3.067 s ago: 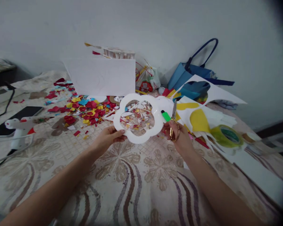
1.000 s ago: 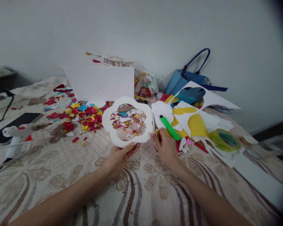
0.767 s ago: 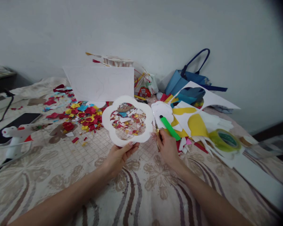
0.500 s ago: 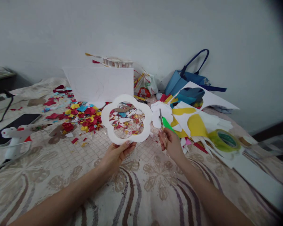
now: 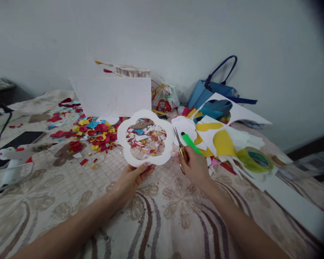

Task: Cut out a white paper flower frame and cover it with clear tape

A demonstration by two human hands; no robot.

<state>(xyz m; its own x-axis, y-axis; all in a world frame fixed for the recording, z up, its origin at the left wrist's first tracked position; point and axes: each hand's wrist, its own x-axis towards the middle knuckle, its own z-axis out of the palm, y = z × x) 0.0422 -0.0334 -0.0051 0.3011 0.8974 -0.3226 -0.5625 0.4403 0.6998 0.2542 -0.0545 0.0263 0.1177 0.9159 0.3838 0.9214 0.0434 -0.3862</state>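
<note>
Between the thumb and fingers of my left hand (image 5: pixel 136 178) is the lower edge of a white flower-shaped paper ring (image 5: pixel 122 136), held up over the table. Coloured scraps show through its open middle. My right hand (image 5: pixel 196 165) grips gold-handled scissors (image 5: pixel 181 148) by the loops, with the blades pointing up and left beside the ring's right edge. Just behind that hand lies a bright green marker (image 5: pixel 190 141). White scalloped paper pieces (image 5: pixel 184 126) rest behind the scissors.
Red, yellow and blue paper flowers (image 5: pixel 101 135) are heaped at left, near a glue gun (image 5: pixel 13 163) and a phone (image 5: pixel 29 137). A white board (image 5: pixel 113 95) stands behind. Yellow tape (image 5: pixel 255 159), paper offcuts (image 5: pixel 224 142) and a blue bag (image 5: pixel 199 94) are at right.
The scissors have turned in my right hand, so their blades now tilt left toward the ring and the gold loops show. My left hand keeps the ring in nearly the same place.
</note>
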